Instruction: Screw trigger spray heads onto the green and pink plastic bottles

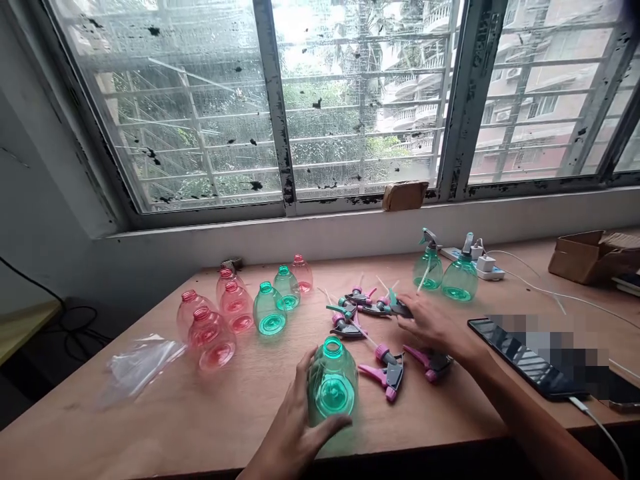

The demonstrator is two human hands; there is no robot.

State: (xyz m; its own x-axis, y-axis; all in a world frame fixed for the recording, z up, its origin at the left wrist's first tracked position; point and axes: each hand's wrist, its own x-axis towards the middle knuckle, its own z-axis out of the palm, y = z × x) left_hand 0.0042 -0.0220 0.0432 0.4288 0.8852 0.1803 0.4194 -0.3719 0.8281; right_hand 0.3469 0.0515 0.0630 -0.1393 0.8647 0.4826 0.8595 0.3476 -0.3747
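Observation:
My left hand [303, 413] is wrapped round a clear green bottle [334, 383] that stands open-necked near the table's front edge. Over a loose group of trigger spray heads, my right hand [423, 319] has its fingers on a green and grey spray head [397, 305]. Between the two hands lies a pink and grey spray head [387, 373] with its white tube pointing away from me. Another pink and grey one [431, 361] rests under my right wrist. More spray heads [347, 323] lie just left of my right hand.
Open pink bottles [213, 337] and green bottles [270, 310] stand at the left, beside a clear plastic bag [143, 363]. Two green bottles with spray heads [459, 277] are at the back, near a power strip [490, 270]. A tablet [525, 360] and cardboard box [590, 257] lie right.

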